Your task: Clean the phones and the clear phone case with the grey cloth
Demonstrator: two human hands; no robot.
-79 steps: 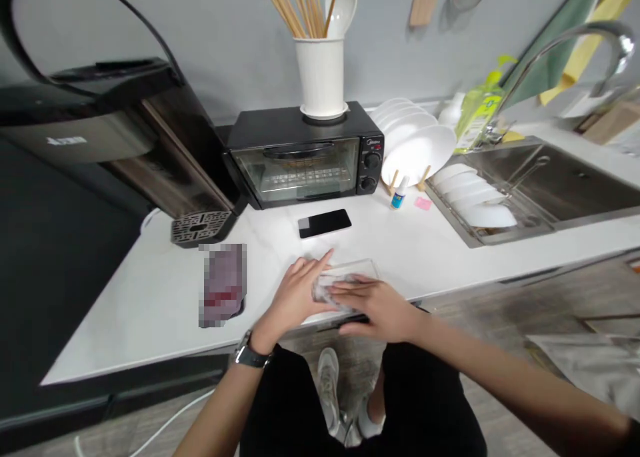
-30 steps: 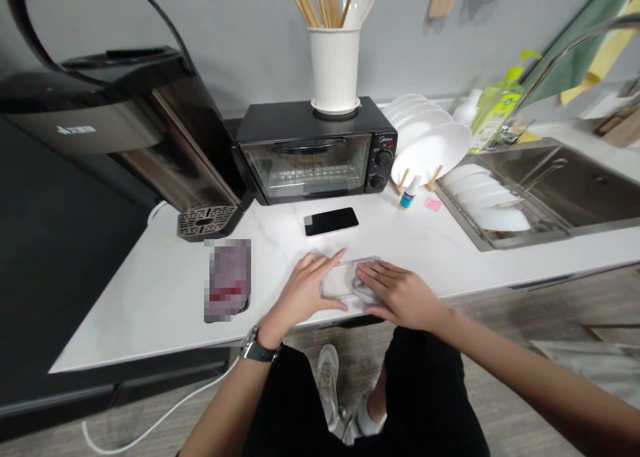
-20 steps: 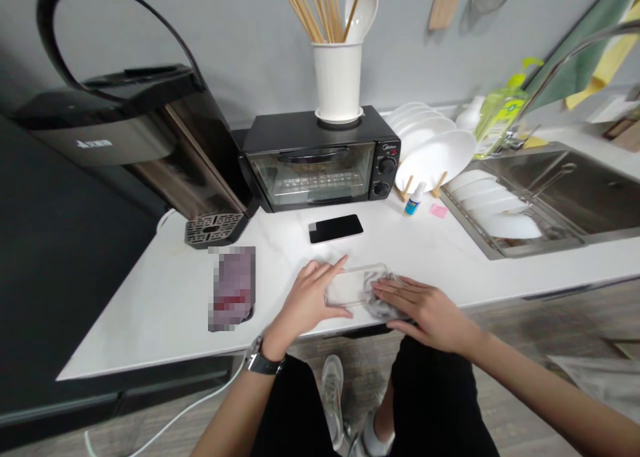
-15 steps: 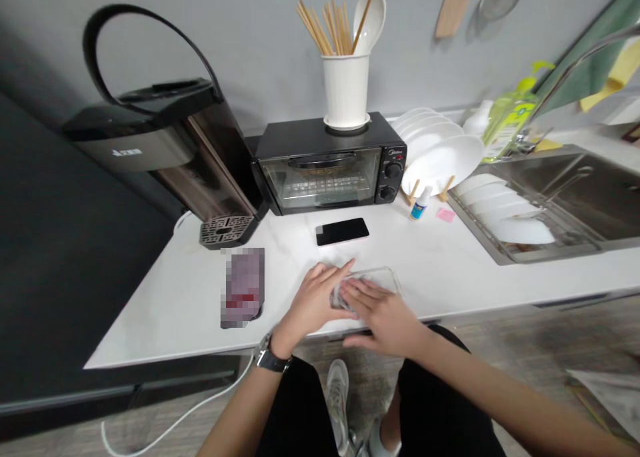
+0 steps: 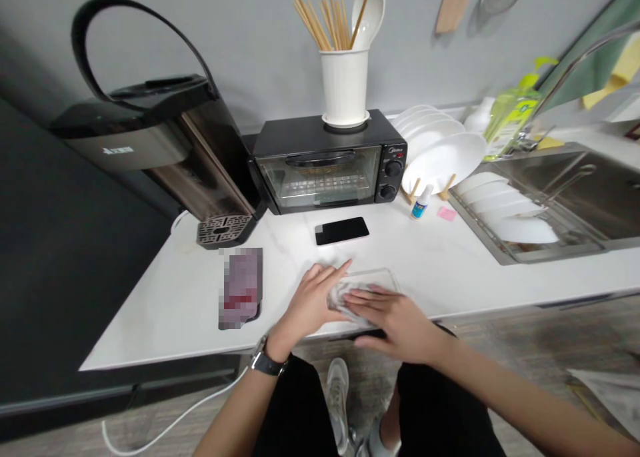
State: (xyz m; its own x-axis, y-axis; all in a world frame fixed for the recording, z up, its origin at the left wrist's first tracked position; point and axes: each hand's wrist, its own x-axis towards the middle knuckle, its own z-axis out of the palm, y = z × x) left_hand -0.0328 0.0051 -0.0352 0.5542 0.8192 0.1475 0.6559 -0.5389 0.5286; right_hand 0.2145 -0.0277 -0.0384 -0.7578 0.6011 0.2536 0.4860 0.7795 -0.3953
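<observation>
A clear, rounded rectangular piece (image 5: 383, 278), like a shallow see-through case, lies on the counter near its front edge. My left hand (image 5: 313, 297) clasps its left end, index finger along the far edge and thumb along the near edge. Across its middle lie the outstretched fingers of my right hand (image 5: 397, 320), with the thumb held apart below. Something whitish and crumpled (image 5: 345, 290) shows by the right fingertips; I cannot tell whether it is a tissue or reflections. Behind both hands rests a dark-screened phone (image 5: 345, 231).
A pixelated purplish item (image 5: 241, 287) lies left on the white counter (image 5: 165, 310). Behind stand a hot-water dispenser (image 5: 200, 170), a toaster oven (image 5: 325, 177) and a white chopsticks holder (image 5: 345, 87). Rightward are a small spray bottle (image 5: 421, 204), racked plates (image 5: 445, 160) and a sink (image 5: 580, 210).
My right hand has shifted slightly right and toward me over the clear piece, uncovering more of its left part. The left hand keeps its hold. The view has shifted slightly.
</observation>
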